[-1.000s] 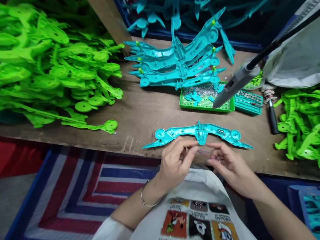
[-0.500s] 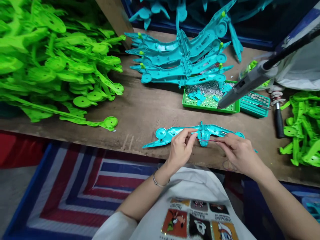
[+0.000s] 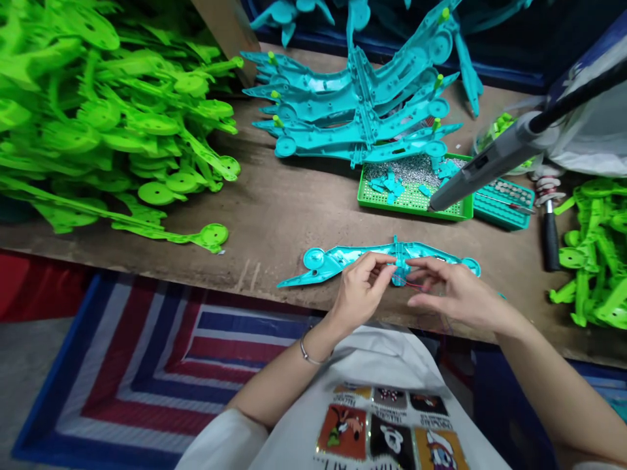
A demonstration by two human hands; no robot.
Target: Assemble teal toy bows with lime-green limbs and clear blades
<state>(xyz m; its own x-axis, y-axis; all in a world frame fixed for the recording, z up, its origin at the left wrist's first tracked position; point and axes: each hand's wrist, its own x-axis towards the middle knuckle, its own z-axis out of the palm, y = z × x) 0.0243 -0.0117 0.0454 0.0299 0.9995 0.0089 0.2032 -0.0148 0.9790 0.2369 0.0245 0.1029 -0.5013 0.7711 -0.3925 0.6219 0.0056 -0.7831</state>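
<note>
A long teal plastic part (image 3: 337,258) lies flat near the front edge of the wooden bench (image 3: 294,215). My left hand (image 3: 360,294) pinches thin red and purple wires (image 3: 409,282) at the part's middle. My right hand (image 3: 453,294) rests over the part's right half, thumb and forefinger closed on the same wires, other fingers stretched out. The right end of the part (image 3: 471,265) shows past my fingers.
A heap of bright green parts (image 3: 98,117) fills the left. Stacked teal parts (image 3: 357,111) lie at the back. A green tray of screws (image 3: 411,189), a teal tray (image 3: 504,202), a hanging grey screwdriver (image 3: 490,166), a black-handled tool (image 3: 551,228) and more green parts (image 3: 597,248) stand to the right.
Both hands rose from below the bench edge onto the teal part's middle, carrying the wires; they now sit closer together over its centre.
</note>
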